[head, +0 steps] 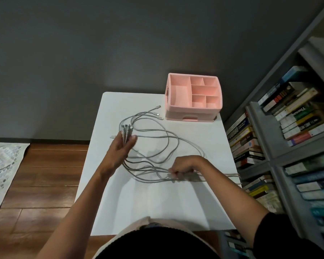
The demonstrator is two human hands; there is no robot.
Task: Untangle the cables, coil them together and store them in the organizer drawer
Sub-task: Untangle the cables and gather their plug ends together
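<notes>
Left hand (pixel 123 146) fingers are gripping plug ends of the cables (pixel 151 170), right hand (pixel 183 165) fingers are pinching strands on the bench (pixel 157 202), seemingly gathering; coiling is coming next, needing loops wound toward the fingers, organizer drawer (pixel 190 116) beyond them.

Left arm bare, reaching forward from lower left, wrist nearly straight. Left grip (pixel 124 144) raised just over the worktop, fingers (pixel 122 139) mostly extended and close together, pinching the plug ends of the cables (pixel 157 171), which stick out past the fingertips. Right arm in a black sleeve at the upper arm, elbow bent, bare forearm angled inward to the left. Right grip (pixel 183 166) is low at the worktop, knuckles up, fingers curled into a fist round a bunch of cable strands. The two grips are apart, left farther forward.
</notes>
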